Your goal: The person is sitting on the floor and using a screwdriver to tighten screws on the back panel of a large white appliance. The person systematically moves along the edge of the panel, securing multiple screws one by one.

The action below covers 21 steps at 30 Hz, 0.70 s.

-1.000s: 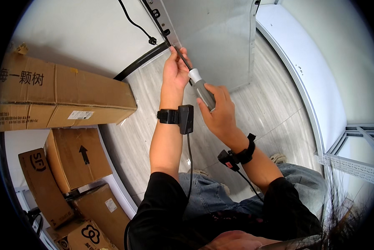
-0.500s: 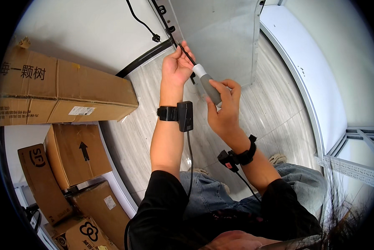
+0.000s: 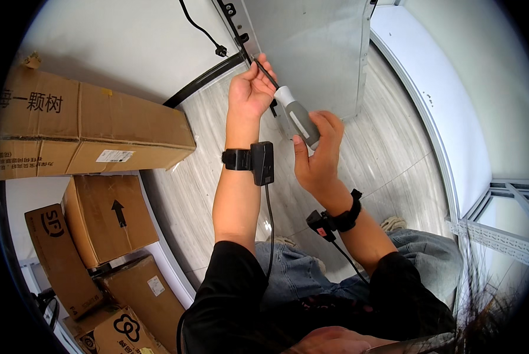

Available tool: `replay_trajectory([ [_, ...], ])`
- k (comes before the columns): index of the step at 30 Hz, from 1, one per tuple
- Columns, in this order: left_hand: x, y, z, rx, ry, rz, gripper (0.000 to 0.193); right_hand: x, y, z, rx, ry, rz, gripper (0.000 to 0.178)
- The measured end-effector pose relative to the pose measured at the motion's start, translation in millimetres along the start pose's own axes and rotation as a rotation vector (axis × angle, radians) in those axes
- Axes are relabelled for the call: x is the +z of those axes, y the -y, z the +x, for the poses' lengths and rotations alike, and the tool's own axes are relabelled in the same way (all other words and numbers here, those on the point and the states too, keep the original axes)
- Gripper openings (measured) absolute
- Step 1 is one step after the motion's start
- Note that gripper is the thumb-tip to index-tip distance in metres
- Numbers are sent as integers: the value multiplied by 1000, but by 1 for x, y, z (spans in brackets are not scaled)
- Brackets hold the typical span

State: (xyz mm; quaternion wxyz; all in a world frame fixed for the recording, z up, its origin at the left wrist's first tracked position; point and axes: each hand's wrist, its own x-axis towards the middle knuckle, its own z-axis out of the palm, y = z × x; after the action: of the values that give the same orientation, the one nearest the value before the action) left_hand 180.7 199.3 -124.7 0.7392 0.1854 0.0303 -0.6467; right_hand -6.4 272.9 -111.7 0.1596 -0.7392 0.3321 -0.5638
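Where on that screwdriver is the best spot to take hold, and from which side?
The fat grey-and-white handle of the screwdriver is likely best: it is thick and rounded, while the black shaft is thin. It slants up-left toward the grey metal cabinet, so come from the lower right, behind the handle end, as the right hand does. The left hand steadies the shaft near the tip.

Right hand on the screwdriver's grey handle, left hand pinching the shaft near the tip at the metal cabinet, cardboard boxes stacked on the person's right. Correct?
Not quite: the head view shows the cardboard boxes on the person's left. The rest stands: right hand on the screwdriver and its grey handle, left hand pinching the shaft near the tip at the metal cabinet.
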Motion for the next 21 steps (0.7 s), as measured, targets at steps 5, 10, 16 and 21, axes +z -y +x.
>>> replay_trajectory([
  [5,-1,1,-1,-17,30,13,22,-3,6,-4,177,135,99,43],
  [10,1,-2,0,-19,30,0,22,3,6,8,-21,-49,39,44],
  [16,0,-3,0,-3,20,20,23,0,9,8,101,41,102,44],
  [21,2,-2,2,-9,-2,1,22,0,3,6,7,39,115,45],
])
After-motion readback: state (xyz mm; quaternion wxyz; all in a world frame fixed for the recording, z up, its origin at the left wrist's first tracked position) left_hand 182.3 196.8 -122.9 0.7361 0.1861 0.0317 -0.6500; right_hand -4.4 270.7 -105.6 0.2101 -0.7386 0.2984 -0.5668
